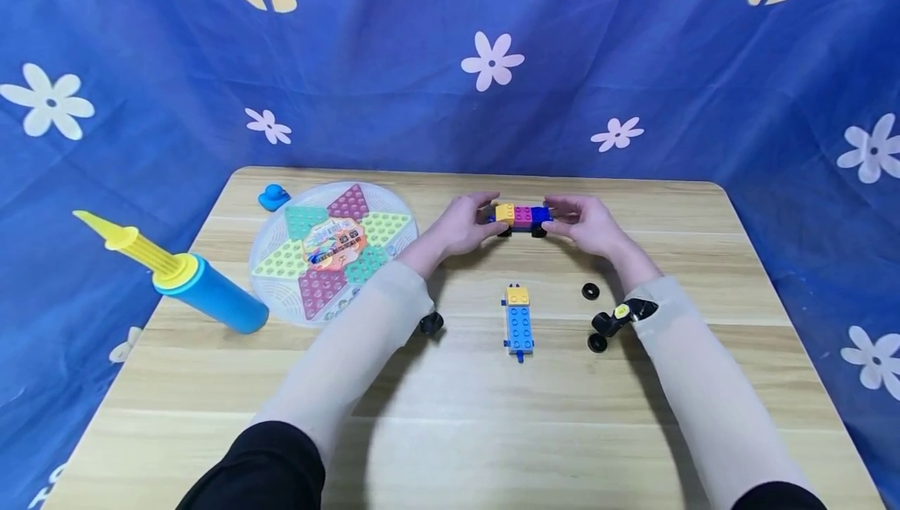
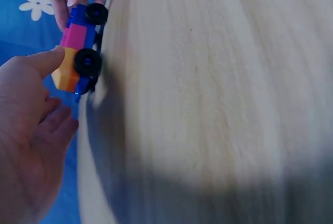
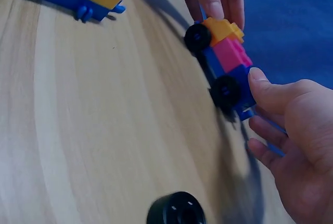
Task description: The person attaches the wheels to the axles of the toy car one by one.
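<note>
At the far side of the table stands a small toy car (image 1: 523,217) of yellow, pink and blue bricks on a blue base, with black wheels. My left hand (image 1: 464,224) holds its yellow end, the thumb on the yellow brick (image 2: 65,73). At the blue end my right hand (image 1: 591,225) holds it, with the thumb against the blue brick (image 3: 241,82). Some fingers of both hands are hidden behind the car. Nearer me lies a second toy car base (image 1: 519,326) in blue, with a yellow brick and no wheels on it.
Black tires (image 1: 591,291) lie near the right forearm; one more tire (image 1: 597,343) is closer to me. To the left are a round star-patterned game board (image 1: 401,213), a blue duck (image 1: 273,197) and a blue-yellow hand pump (image 1: 225,299). A blue flowered cloth (image 1: 422,119) hangs behind.
</note>
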